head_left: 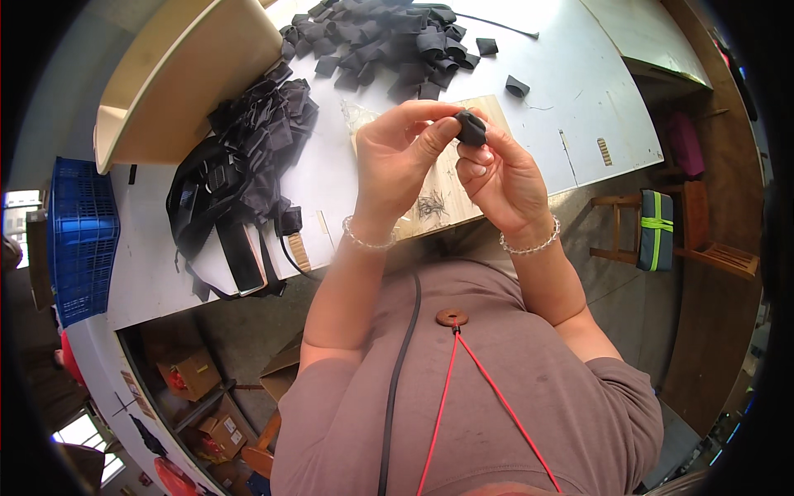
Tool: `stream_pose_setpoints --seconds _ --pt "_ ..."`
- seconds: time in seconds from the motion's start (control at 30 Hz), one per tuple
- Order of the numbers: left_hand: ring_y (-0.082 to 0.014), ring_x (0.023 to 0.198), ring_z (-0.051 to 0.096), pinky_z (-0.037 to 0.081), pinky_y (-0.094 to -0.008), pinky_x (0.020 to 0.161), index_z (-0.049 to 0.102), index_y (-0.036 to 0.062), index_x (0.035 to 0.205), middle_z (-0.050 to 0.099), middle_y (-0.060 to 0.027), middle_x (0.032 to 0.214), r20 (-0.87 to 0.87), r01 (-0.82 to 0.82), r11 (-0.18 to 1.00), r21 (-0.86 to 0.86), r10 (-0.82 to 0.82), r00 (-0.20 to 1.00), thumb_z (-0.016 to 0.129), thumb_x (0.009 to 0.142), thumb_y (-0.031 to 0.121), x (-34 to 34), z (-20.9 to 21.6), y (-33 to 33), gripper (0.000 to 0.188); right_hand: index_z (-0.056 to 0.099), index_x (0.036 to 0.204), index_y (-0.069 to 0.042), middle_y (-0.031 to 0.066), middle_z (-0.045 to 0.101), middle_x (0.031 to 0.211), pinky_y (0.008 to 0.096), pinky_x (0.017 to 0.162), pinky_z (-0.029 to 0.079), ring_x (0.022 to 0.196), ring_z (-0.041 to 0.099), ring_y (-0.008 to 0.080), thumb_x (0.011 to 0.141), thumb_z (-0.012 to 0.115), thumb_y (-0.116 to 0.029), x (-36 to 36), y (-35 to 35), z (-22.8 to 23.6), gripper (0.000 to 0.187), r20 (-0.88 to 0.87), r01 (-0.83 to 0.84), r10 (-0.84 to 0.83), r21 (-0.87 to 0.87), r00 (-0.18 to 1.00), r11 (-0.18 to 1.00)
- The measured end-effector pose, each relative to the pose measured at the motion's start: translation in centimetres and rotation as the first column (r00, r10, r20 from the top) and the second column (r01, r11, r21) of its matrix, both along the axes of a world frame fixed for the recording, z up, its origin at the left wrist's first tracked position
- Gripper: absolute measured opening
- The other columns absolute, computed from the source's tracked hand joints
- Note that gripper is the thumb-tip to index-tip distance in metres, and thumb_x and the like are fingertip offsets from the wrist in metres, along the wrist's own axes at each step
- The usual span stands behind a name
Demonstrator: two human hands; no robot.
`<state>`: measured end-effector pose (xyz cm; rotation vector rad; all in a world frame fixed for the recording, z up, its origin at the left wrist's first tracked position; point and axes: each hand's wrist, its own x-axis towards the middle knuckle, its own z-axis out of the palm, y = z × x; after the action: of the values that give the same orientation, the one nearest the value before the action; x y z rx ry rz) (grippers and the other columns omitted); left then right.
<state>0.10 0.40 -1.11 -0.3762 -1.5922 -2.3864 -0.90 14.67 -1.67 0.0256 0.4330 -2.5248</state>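
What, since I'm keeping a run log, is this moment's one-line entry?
left hand: pinching small black fabric piece | right hand: pinching same piece | below: pale wooden board | farther: heap of black pieces on white table

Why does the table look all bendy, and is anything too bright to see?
Head view: the fisheye lens bends the white table and blackens the corners. Head view again: the window at lower left is washed-out white; the left hand and right hand look fairly sharp.

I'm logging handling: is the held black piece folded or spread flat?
Folded or curled: the black piece looks bunched, rounded between left hand and right hand.
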Motion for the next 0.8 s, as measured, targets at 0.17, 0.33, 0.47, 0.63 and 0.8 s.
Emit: stream_pose_setpoints --seconds 0.17,0.33,0.47,0.63,0.8 --pt "-0.0108 0.081 0.059 0.048 -0.0239 0.074 0.064 0.0001 0.102 0.064 -0.0086 0.099 0.04 0.016 0.988 -0.156 -0.01 0.999 0.067 0.083 0.013 -0.6 0.0 -0.9 0.023 0.051 0.108 -0.004 0.0023 0.055 0.085 0.0216 0.063 0.046 0.069 0.051 0.0072 0.09 0.054 -0.009 0.2 0.2 0.0 0.018 -0.01 -0.003 0.004 0.023 1.0 1.0" --pt "-0.0131 0.085 0.059 0.048 -0.0252 0.074 0.068 0.0033 0.101 0.063 -0.0075 0.095 -0.231 -0.077 0.942 -0.327 -0.001 0.973 0.069 0.081 0.017 -1.4 0.7 -0.9 0.024 0.052 0.108 -0.005 0.0011 0.054 0.084 0.0214 0.062 0.047 0.068 0.051 0.0069 0.09 0.054 -0.01 0.7 0.2 0.1 0.018 0.037 -0.009 0.008 0.009 0.999 1.0" --pt "-0.0146 0.088 0.059 0.047 -0.0271 0.078 0.067 -0.0013 0.097 0.063 -0.0072 0.093 0.007 0.154 0.985 -0.074 -0.154 0.988 0.067 0.083 0.02 -1.6 0.5 -0.6 0.025 0.052 0.107 -0.006 -0.0005 0.054 0.083 0.0218 0.062 0.047 0.065 0.051 0.0063 0.09 0.055 -0.01 1.1 0.1 0.8 0.018 0.066 -0.01 0.011 -0.021 0.998 1.0" --pt "-0.0161 0.09 0.059 0.048 -0.0276 0.082 0.065 0.0026 0.102 0.064 -0.0071 0.094 0.095 0.229 0.893 0.387 -0.286 0.953 0.062 0.086 0.02 -1.9 -2.1 -0.5 0.024 0.054 0.108 -0.007 0.0002 0.057 0.088 0.023 0.068 0.051 0.072 0.057 0.0065 0.089 0.058 -0.011 1.4 -0.9 1.0 0.019 0.071 0.001 0.001 -0.035 0.997 0.999" --pt "-0.0177 0.094 0.057 0.05 -0.0284 0.083 0.065 0.0091 0.102 0.062 -0.0049 0.095 0.101 0.239 0.831 0.502 -0.331 0.938 0.059 0.088 0.024 -1.7 -3.1 0.1 0.022 0.056 0.108 -0.009 0.0016 0.061 0.092 0.0249 0.072 0.053 0.078 0.061 0.0084 0.089 0.059 -0.012 1.7 -1.0 0.8 0.02 0.104 0.04 -0.042 0.019 0.994 0.999"
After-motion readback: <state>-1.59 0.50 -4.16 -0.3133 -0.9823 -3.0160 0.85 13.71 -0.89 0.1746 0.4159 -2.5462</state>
